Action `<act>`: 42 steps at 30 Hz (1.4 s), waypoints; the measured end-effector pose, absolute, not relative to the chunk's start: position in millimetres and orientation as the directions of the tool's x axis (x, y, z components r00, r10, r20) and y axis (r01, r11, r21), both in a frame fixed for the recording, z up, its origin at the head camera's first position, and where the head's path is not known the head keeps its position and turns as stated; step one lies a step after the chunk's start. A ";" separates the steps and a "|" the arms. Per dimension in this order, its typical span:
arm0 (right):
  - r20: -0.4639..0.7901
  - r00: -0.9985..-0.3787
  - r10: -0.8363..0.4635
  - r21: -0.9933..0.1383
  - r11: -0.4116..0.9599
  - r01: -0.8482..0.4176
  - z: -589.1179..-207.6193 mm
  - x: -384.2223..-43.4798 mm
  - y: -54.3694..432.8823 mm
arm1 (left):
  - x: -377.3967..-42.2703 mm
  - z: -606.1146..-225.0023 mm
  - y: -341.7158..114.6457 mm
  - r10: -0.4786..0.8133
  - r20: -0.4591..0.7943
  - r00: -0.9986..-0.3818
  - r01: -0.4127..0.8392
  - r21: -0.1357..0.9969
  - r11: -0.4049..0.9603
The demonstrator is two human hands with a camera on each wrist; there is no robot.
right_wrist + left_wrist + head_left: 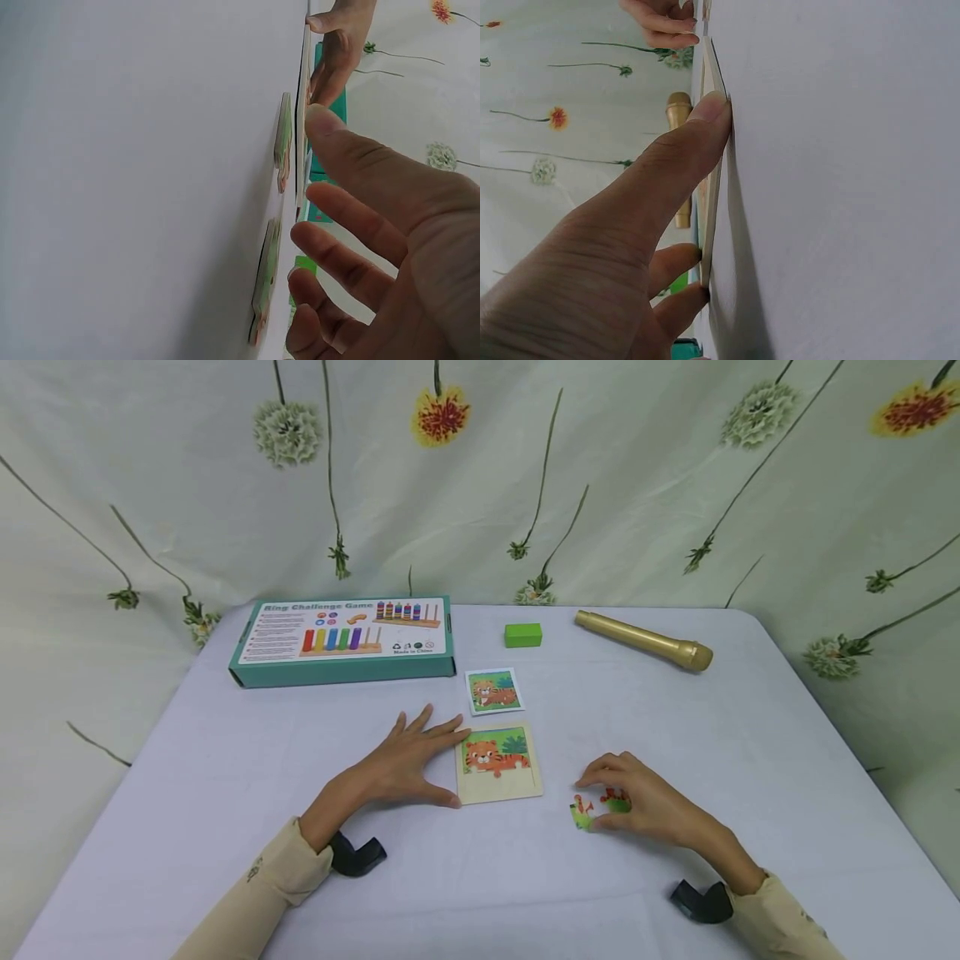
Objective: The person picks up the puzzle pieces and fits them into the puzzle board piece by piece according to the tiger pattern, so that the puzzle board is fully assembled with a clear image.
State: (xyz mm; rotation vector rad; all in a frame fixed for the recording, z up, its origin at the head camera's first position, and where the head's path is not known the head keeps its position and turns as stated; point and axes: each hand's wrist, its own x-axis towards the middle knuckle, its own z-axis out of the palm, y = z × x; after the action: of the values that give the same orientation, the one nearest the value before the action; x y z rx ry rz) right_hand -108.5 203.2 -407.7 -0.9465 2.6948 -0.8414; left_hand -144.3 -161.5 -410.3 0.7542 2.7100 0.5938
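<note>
A wooden puzzle board (495, 790) lies flat mid-table, its upper half showing a tiger picture and its lower half bare wood. My left hand (408, 764) is spread at the board's left side, thumb at the near corner and fingertips at the upper left edge. To the right, two loose puzzle pieces, a left piece (581, 812) and a right piece (618, 805), lie on the cloth. Over them hovers my right hand (651, 803), thumb and fingers apart. The right wrist view shows both pieces flat, with a gap between the fingers and the nearer piece (268, 274).
Just beyond the board is a tiger picture card (494, 692). A green block (522, 635) and a gold microphone (645, 642) lie farther back. A teal game box (341, 672) occupies the back left. A flowered cloth (480, 510) hangs behind the table.
</note>
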 end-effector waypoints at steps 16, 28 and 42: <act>0.002 -0.810 -0.587 -0.509 0.696 -0.506 -409.9 -107.1 196.2 | -145.0 -412.1 -161.2 0.535 -0.140 -0.833 0.429 0.446 0.785; -0.002 -0.799 -0.601 -0.551 0.668 -0.500 -410.3 -106.8 195.5 | -145.0 -410.5 -161.1 0.533 -0.151 -0.832 0.424 0.445 0.789; 0.011 -0.799 -0.602 -0.558 0.659 -0.504 -409.6 -106.0 190.2 | -146.0 -412.6 -161.8 0.536 -0.139 -0.833 0.432 0.442 0.786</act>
State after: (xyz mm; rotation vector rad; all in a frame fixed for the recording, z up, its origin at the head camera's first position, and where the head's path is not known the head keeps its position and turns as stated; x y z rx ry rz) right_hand -106.0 190.2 -409.6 -0.9081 2.6996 -0.8293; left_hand -146.0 -161.8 -412.6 0.7517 2.7204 0.5816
